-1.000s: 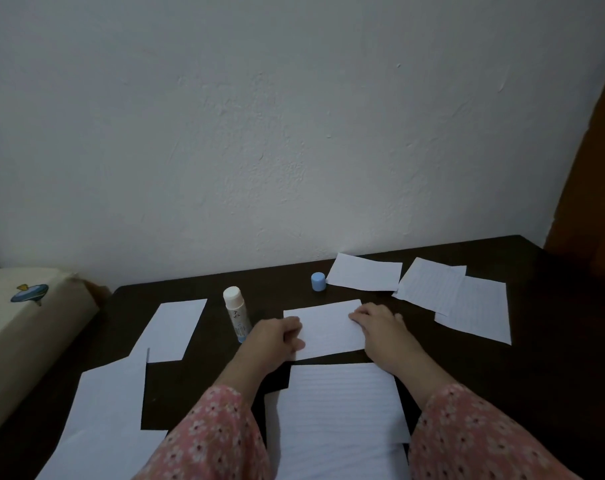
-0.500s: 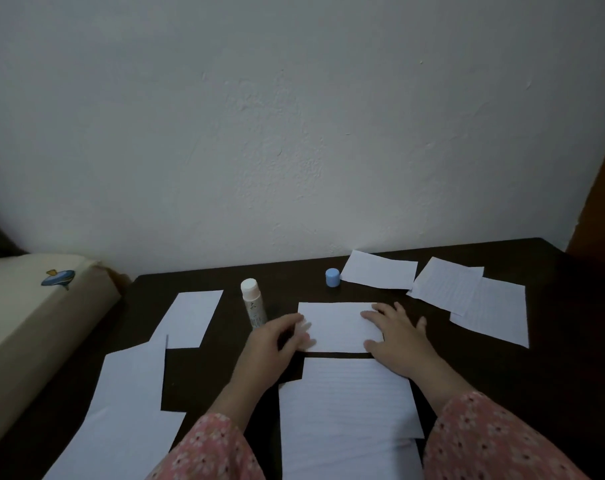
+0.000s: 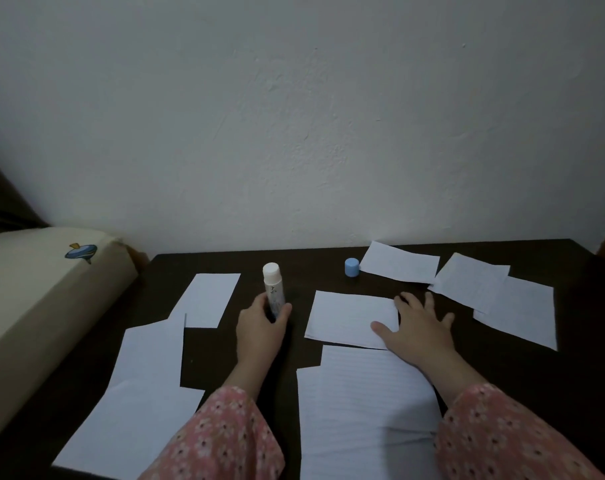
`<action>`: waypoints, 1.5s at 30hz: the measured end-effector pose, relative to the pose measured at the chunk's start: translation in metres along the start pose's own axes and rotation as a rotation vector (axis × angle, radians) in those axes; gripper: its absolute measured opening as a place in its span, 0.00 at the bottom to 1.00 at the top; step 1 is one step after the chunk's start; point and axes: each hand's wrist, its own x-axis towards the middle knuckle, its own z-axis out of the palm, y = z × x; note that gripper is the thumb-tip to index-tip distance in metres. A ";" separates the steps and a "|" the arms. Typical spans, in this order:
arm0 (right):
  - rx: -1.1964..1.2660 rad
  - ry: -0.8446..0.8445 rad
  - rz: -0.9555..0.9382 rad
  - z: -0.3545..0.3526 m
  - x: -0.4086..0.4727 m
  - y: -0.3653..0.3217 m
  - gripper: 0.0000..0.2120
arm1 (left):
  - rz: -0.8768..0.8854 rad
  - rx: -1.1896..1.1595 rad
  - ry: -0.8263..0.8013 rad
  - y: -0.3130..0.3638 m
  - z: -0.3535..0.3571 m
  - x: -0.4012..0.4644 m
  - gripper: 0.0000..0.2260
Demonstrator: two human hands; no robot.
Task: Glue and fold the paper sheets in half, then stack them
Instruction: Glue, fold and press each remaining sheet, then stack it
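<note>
on the dark desk (image 3: 553, 393), one glue stick (image 3: 273, 292) stands upright with its blue cap (image 3: 351, 267) off, well apart near the wall. the left hand (image 3: 259, 329) closes its grip around the stick's lower half. the right hand (image 3: 420, 329) lies flat, fingers spread, pressing one folded sheet (image 3: 346, 318) at centre. three folded pieces (image 3: 467, 285) sit far right, overlapping. lined sheets (image 3: 363, 403) lie nearest, between the sleeves; three more sheets (image 3: 145, 375) spread left, beside a cream cushion (image 3: 34, 289).

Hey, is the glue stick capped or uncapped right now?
Uncapped. The glue stick in the left hand shows its bare white top, and the blue cap stands apart on the table.
</note>
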 end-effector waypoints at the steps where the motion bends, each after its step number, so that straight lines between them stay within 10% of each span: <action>1: -0.027 0.006 -0.010 -0.002 0.000 0.000 0.37 | -0.005 0.012 0.000 -0.003 0.001 0.001 0.25; 10: 0.037 0.120 0.022 -0.005 -0.009 -0.007 0.25 | 0.005 -0.080 -0.013 -0.009 0.002 -0.002 0.20; 19: 0.998 0.106 -0.054 -0.033 -0.046 -0.015 0.16 | 0.010 0.067 -0.115 -0.009 -0.022 -0.032 0.21; 24: 0.751 -0.143 0.040 -0.030 -0.071 -0.009 0.19 | -0.026 0.019 -0.135 -0.020 -0.035 -0.045 0.24; 30: 0.164 -0.001 -0.024 -0.013 -0.088 -0.006 0.35 | 0.050 -0.066 -0.093 -0.017 -0.041 -0.059 0.21; 45: -0.004 -0.116 -0.035 -0.010 -0.086 -0.005 0.30 | 0.010 -0.138 -0.095 -0.014 -0.045 -0.062 0.22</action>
